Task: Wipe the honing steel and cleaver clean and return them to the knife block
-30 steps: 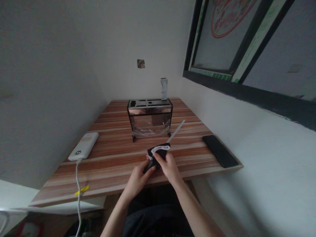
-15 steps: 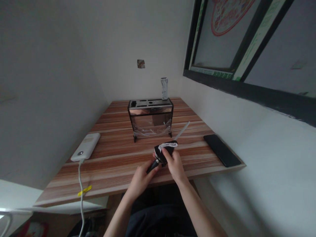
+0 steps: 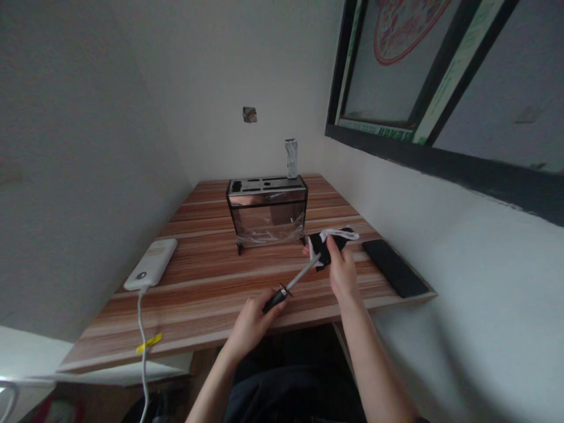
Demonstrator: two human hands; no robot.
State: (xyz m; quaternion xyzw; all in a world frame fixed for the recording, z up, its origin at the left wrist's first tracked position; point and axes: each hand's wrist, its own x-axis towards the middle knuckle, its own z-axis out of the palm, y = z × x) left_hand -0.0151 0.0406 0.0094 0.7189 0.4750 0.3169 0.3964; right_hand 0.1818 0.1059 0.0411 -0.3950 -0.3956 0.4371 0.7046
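We grip the rod (image 3: 302,274) by its dark handle with our left hand (image 3: 254,318), fingers closed around it above the front of the desk (image 3: 198,305). Our right hand (image 3: 344,274) has its fingers pinched on the black-and-white cloth (image 3: 325,249), thumb on top. Half a second ago the cloth was bunched against the guard, with the far end of the rod poking out beyond it; now it has moved outward, away from our left hand. The shaft lies bare between guard and cloth, and we see no tip past the folds, so we judge that the cloth now covers the far end. The stand (image 3: 268,200) behind and the phone (image 3: 394,267) at the right have stayed put.
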